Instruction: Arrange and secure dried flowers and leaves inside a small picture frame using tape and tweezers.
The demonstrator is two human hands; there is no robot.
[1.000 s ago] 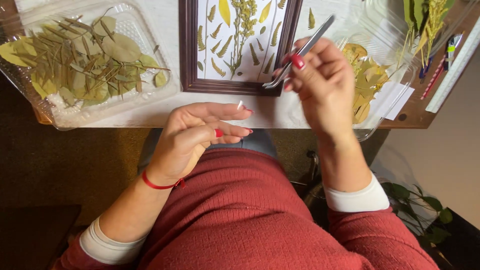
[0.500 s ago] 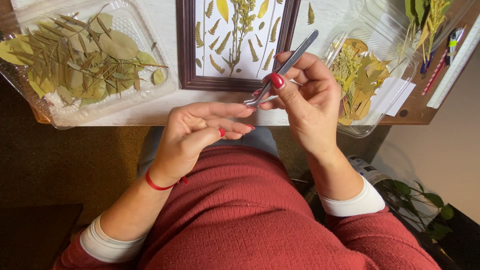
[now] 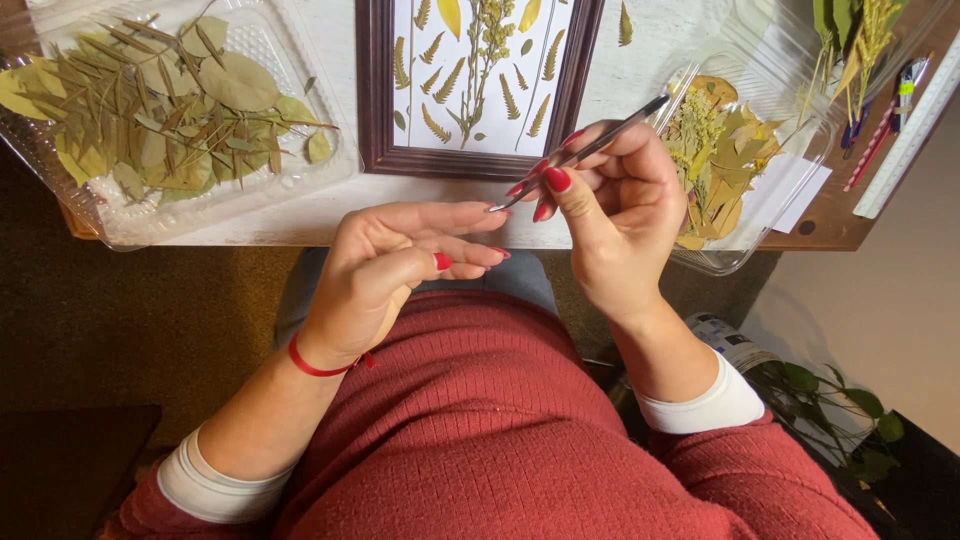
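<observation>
— What have the hands got?

— From my end, the right hand (image 3: 615, 215) pinches a pair of metal tweezers (image 3: 585, 150) between thumb and fingers, the tips pointing down-left. They end right at the fingertips of the left hand (image 3: 400, 265), which lies palm-up, fingers loosely curled together, holding nothing I can make out. Both hover over my lap, just off the near edge of the white table (image 3: 640, 75).

— How much room around them?

— Tight ahead. The dark wooden frame (image 3: 378, 90) with pressed ferns sits just beyond the tweezers. A clear plastic tray of green leaves (image 3: 110, 215) overhangs the table edge at the left, well apart from the left hand. Another clear tray of yellowed leaves (image 3: 790, 110) lies just beside the right hand, touching or nearly so; I cannot tell.

— And the rest?

— Brown carpet (image 3: 150, 310) under the left side and a potted plant (image 3: 830, 400) low on the right.
</observation>
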